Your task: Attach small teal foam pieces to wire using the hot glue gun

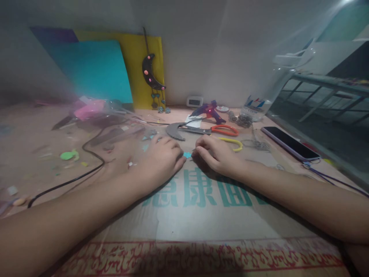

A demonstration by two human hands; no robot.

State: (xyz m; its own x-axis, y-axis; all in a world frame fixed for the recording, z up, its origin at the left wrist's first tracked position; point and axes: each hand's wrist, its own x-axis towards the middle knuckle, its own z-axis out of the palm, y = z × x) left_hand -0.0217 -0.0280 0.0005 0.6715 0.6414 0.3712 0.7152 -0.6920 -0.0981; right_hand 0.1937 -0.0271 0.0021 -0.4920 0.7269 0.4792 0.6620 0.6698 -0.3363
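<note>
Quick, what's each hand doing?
Left hand: fingers bent beside the blue piece; grip unclear.
Right hand: fingers bent, other side; grip unclear too.

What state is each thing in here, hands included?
Phone: lying flat, screen dark
Glue gun: red light lit
Crescent ornament: upright against yellow board
Display: upright, reading illegible
Left hand: lowered, grip unclear
Right hand: fingers curled, grip unclear

Around the view's centre, a small white display unit (pixel 195 101) stands at twelve o'clock, a clear plastic container (pixel 255 105) at two, and a dark-screened phone (pixel 291 144) lies at three.
</note>
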